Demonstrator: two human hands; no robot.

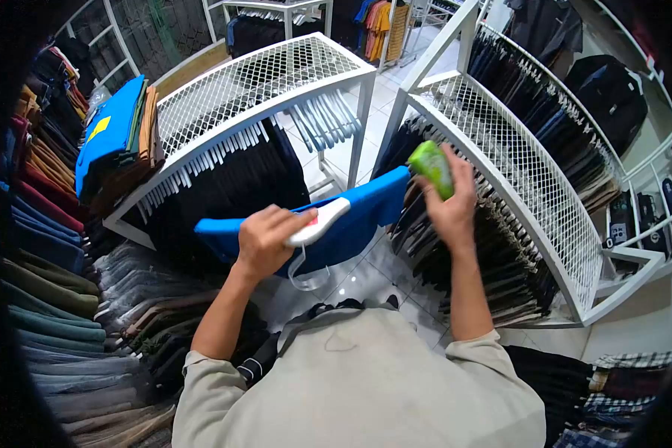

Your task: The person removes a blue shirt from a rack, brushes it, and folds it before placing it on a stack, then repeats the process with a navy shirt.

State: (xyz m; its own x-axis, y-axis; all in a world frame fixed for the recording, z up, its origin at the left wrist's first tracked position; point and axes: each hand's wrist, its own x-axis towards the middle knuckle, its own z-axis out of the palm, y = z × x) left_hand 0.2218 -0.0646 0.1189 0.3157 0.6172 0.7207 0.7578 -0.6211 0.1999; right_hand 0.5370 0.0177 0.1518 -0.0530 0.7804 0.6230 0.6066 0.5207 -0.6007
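My left hand [265, 243] is closed around a white plastic clothes hanger [332, 215] with a clear curved hook pointing down toward me. A bright blue garment [362, 205] stretches out behind the hanger and hangs below it; how it is attached is partly hidden by my fingers. Up on the right, my right hand [453, 201] grips a small green object with whitish markings [430, 170], like a packet or small container. Its exact kind cannot be made out. The green object is apart from the blue garment.
A white mesh-topped rack [254, 82] with dark clothes on white hangers stands ahead. Folded blue and brown garments [112, 142] lie on its left end. Another mesh rack [511, 164] with hanging trousers is at right. Stacked folded clothes [52, 321] line the left side.
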